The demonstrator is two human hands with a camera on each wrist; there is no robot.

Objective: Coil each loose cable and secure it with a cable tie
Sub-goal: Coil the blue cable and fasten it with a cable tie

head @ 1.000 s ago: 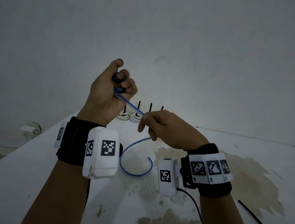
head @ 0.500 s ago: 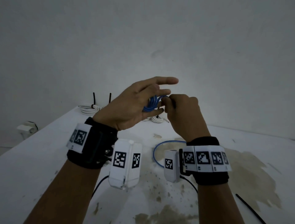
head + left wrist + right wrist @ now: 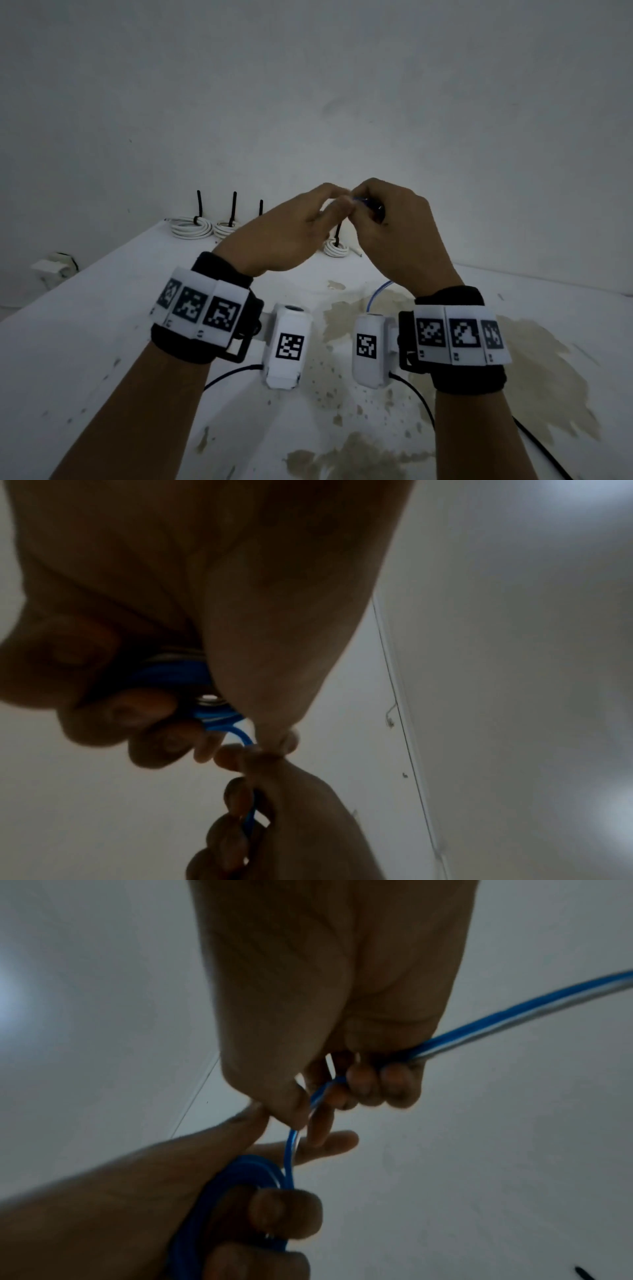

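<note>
A blue cable (image 3: 479, 1023) is being wound into a small coil (image 3: 240, 1185). My left hand (image 3: 329, 212) grips that coil in its curled fingers, which shows best in the left wrist view as blue loops (image 3: 192, 674). My right hand (image 3: 370, 212) is right against the left, pinching the free strand (image 3: 291, 1145) between thumb and fingers. The strand runs on through its curled fingers. Both hands are raised above the white table (image 3: 102, 342). A short blue tail (image 3: 376, 294) hangs down toward the table below the right hand.
White coils (image 3: 190, 226) (image 3: 226, 228) (image 3: 335, 246) bound with upright black ties sit along the table's far edge by the wall. A black strip (image 3: 541, 448) lies at the lower right. Brown stains (image 3: 513, 377) mark the tabletop. A white fixture (image 3: 54, 270) sits low on the left wall.
The hands have come together; a second ago the right held the strand low and away from the raised left. Less blue cable lies on the table now.
</note>
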